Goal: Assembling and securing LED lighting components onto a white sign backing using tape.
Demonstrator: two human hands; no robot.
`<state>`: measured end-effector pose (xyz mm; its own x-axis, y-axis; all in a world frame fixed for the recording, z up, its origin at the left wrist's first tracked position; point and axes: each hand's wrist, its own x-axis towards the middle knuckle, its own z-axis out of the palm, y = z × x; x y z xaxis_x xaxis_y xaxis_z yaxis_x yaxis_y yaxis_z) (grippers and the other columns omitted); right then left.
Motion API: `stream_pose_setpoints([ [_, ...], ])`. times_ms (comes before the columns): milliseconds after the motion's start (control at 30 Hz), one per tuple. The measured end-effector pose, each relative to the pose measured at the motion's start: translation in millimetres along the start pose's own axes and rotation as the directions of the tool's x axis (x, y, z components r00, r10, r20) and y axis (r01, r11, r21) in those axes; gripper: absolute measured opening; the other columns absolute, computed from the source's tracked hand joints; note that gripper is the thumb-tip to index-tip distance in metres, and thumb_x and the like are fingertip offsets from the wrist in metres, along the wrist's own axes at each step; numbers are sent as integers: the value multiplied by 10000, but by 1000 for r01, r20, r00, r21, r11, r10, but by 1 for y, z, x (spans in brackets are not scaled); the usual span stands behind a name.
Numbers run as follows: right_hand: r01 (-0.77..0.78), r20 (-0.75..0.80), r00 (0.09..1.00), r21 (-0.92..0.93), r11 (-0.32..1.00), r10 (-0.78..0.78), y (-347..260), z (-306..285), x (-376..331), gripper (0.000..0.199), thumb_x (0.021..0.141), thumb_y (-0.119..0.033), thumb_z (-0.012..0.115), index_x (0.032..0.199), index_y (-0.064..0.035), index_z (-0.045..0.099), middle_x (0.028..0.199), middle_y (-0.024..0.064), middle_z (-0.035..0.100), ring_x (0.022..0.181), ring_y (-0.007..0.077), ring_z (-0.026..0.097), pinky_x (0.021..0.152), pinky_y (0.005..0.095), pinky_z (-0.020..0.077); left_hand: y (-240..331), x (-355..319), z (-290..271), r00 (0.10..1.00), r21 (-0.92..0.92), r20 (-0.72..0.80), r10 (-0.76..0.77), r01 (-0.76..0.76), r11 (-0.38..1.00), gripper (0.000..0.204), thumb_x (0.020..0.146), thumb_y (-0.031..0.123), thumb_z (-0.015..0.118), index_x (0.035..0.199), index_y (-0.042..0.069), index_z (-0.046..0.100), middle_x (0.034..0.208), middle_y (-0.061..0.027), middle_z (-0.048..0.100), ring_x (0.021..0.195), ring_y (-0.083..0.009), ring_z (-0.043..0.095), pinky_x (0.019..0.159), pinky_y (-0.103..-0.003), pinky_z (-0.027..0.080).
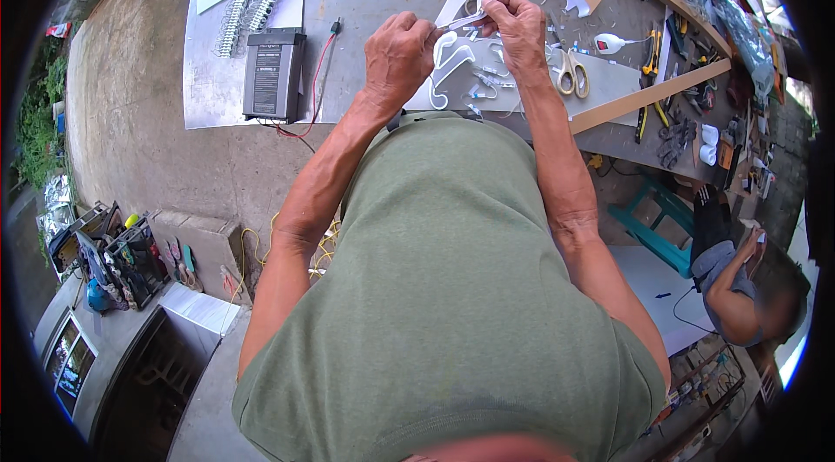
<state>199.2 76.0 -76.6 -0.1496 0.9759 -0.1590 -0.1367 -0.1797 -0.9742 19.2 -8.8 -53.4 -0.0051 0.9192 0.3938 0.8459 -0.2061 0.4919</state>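
Note:
Over the near part of the metal worktable, my left hand [400,55] is closed in a pinch. What its fingertips hold is hidden behind the knuckles. My right hand [519,25] is closed on a slim whitish piece [464,21], which spans the gap to the left fingertips. A thin wire loops above the right fingers. Just below the hands lies a white curved letter-shaped piece [441,77], and a second white bent piece [454,3] is behind them. Small LED modules with wires [491,79] lie beneath my right wrist. Scissors with beige handles [571,76] rest beside that wrist.
A black power supply [274,79] with a red cable sits left, near coiled LED strings [252,14]. A glue gun [611,43], pliers [651,53] and wooden strips [651,95] lie right. A teal stool [654,223] and another person [739,284] are at lower right.

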Motion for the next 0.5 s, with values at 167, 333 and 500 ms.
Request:
stream_pose_setpoints([
  [167, 1, 8, 1000, -4, 1000, -1, 2, 0, 1, 160, 885, -97, 710, 950, 49, 698, 780, 82, 692, 629, 142, 687, 525, 218, 524, -7, 7, -3, 931, -312, 200, -306, 357, 881, 145, 799, 195, 786, 796, 51, 773, 686, -73, 671, 572, -186, 598, 542, -338, 467],
  [333, -19, 27, 999, -24, 1000, 19, 3, 3, -2, 159, 885, -99, 707, 949, 46, 700, 783, 81, 691, 644, 141, 687, 522, 224, 523, -23, 12, -10, 733, -399, 470, -492, 674, 622, 233, 758, 231, 845, 819, 15, 786, 636, -46, 682, 511, -101, 546, 472, -292, 418],
  [500, -16, 43, 999, -54, 998, 19, 7, 4, -2, 172, 888, -108, 710, 961, 48, 698, 791, 81, 692, 640, 141, 680, 528, 225, 520, -33, 9, -5, 675, -422, 551, -491, 732, 534, 273, 739, 237, 867, 822, -7, 778, 615, -49, 658, 515, -89, 538, 461, -274, 401],
])
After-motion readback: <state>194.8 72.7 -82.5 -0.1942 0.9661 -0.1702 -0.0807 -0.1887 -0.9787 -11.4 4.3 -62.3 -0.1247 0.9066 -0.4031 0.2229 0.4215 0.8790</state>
